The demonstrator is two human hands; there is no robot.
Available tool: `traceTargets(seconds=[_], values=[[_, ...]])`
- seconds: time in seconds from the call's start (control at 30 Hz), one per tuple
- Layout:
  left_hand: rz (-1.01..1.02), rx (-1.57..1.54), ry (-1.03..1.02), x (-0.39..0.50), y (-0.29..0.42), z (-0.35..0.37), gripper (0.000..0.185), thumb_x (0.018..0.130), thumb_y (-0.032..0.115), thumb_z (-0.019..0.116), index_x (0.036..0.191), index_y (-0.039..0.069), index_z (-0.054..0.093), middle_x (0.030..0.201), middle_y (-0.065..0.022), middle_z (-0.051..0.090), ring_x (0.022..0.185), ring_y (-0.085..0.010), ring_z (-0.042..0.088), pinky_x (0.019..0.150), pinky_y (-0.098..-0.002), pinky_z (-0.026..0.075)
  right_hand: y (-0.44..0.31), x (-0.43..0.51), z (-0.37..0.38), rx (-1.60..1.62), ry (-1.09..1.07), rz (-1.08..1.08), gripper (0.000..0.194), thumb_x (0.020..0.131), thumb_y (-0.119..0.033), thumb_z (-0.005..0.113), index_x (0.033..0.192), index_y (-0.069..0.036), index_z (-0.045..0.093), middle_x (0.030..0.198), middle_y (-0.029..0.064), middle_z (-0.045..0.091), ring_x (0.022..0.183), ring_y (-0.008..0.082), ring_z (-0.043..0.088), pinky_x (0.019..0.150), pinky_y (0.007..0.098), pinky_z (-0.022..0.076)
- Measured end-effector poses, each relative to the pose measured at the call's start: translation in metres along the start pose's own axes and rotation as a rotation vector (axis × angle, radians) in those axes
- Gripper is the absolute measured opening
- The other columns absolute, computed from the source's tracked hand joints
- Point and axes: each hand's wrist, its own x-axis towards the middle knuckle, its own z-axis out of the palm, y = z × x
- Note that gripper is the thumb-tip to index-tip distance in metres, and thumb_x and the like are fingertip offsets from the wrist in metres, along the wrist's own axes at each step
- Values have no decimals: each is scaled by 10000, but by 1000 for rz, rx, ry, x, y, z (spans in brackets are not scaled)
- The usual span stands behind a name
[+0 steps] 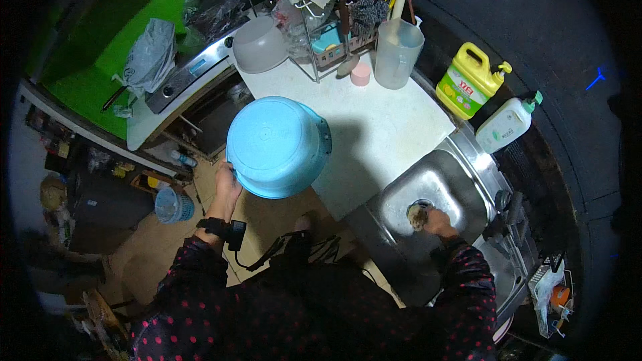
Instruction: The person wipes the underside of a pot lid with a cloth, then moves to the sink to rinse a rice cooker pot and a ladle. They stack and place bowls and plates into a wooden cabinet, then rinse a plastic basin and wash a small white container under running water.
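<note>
My left hand (227, 184) grips the rim of a light blue plastic basin (268, 135). The basin is turned over, its underside facing up, and hangs over the floor and the counter's edge. Inside the stainless steel sink (454, 173), my right hand (439, 223) holds a small tan and brown clump (417, 216), maybe a rag or sponge, right at the drain. What the clump is made of cannot be made out. The basin hides its own inside and the left fingertips.
A white countertop (396, 130) bears a translucent jug (398, 55), a pink cup (360, 74) and an upturned bowl (259, 44). Behind the sink stand a yellow detergent jug (466, 82) and a white pump bottle (506, 125). A gas stove (190, 75) is at left, a blue basket (173, 205) on the floor.
</note>
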Motion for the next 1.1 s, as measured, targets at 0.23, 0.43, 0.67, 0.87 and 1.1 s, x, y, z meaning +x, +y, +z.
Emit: traceTargets(seconds=[0.23, 0.43, 0.67, 0.87, 1.1], values=[[-13, -33, -130, 74, 0, 25, 313, 780, 8, 286, 993, -4, 515, 940, -133, 547, 898, -271, 554, 837, -412, 487, 10, 20, 58, -404, 145, 158, 366, 827, -319, 499, 1077, -65, 583, 1048, 129, 623, 946, 274, 609, 739, 461, 467], [-97, -46, -55, 126, 3, 26, 246, 799, 62, 320, 1000, 19, 455, 946, -112, 497, 907, -263, 498, 878, -416, 449, 1, 10, 10, -113, 85, 239, 303, 780, -283, 565, 958, -44, 621, 938, 164, 646, 888, 345, 615, 763, 461, 481], [46, -24, -181, 171, -3, 16, 135, 908, 115, 419, 910, 28, 522, 934, -60, 505, 841, -198, 486, 754, -346, 435, -38, -31, -100, 206, 729, 361, 228, 887, -163, 509, 882, 52, 583, 775, 243, 617, 733, 393, 605, 647, 443, 459], [136, 475, -366, 202, -20, -10, 161, 925, 120, 443, 889, -3, 540, 892, -49, 503, 811, -167, 471, 705, -344, 443, -139, 21, -212, 1085, 863, -131, 225, 917, -223, 571, 984, -13, 618, 743, -6, 577, 615, 64, 505, 538, 215, 420], [447, 554, -518, 254, -50, -25, 295, 936, 121, 421, 1156, -51, 515, 1222, -140, 497, 1015, -237, 533, 856, -358, 466, -262, 51, -268, 936, 896, -283, 146, 928, -156, 539, 1002, -36, 577, 793, -13, 580, 685, 53, 545, 569, 211, 481]])
